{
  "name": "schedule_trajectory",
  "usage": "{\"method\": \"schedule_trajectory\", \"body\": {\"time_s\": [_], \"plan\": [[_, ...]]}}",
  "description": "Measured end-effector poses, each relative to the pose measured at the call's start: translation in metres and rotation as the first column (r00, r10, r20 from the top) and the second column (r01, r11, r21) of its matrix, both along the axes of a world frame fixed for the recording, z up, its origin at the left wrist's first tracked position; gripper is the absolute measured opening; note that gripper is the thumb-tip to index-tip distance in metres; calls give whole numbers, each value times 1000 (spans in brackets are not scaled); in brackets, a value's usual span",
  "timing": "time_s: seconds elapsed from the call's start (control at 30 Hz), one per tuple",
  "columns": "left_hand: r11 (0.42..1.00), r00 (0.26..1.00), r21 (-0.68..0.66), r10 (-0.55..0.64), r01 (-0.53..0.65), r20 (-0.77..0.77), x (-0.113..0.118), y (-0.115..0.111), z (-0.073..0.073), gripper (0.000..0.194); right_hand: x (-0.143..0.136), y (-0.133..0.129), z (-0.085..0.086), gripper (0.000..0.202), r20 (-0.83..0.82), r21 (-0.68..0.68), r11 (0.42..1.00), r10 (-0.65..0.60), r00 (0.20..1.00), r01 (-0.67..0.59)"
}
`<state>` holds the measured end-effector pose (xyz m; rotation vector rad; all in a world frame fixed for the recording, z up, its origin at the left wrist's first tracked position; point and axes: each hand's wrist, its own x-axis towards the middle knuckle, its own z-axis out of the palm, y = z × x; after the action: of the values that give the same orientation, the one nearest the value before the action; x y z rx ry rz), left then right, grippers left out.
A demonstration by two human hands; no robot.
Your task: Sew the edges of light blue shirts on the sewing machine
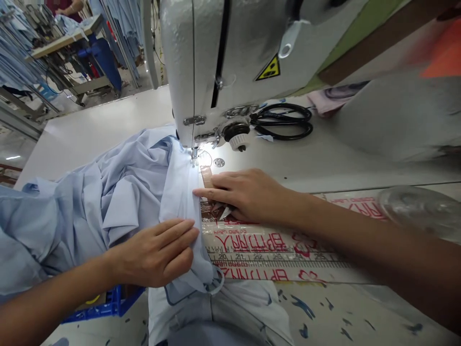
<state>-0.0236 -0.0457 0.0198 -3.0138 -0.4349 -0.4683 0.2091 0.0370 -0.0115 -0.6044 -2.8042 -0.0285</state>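
Light blue fabric (pixel 126 187) lies bunched on the sewing machine table, its straight edge running under the needle and presser foot (pixel 195 154). My left hand (pixel 156 252) rests flat on the fabric near that edge, fingers extended. My right hand (pixel 252 194) touches the fabric edge with its index finger, just below the presser foot. Small pointed metal snips (pixel 226 212) are held under the curled fingers of my right hand. The white sewing machine head (pixel 252 57) stands over the cloth.
A measuring tape (pixel 273 259) and red-printed tape run along the table's front edge. Coiled black cable (pixel 283 120) lies behind the machine needle. A blue crate (pixel 117 305) sits below at the left. Another person (pixel 68 9) is at a far table, upper left.
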Motion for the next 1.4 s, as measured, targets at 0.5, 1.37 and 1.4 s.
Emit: {"method": "schedule_trajectory", "body": {"time_s": [0.5,1.37,1.4], "plan": [[990,992,-73,121,-119,23,7,-8,-14,10,1,1,-3,44,2,8,1000,8,1000,-8],[1000,999,-12,16,-16,43,21,-9,-5,9,0,19,6,54,98,-96,987,-122,988,132],[1000,999,-13,21,-21,33,21,-10,-5,9,0,19,6,54,97,-97,986,-123,988,132]]}}
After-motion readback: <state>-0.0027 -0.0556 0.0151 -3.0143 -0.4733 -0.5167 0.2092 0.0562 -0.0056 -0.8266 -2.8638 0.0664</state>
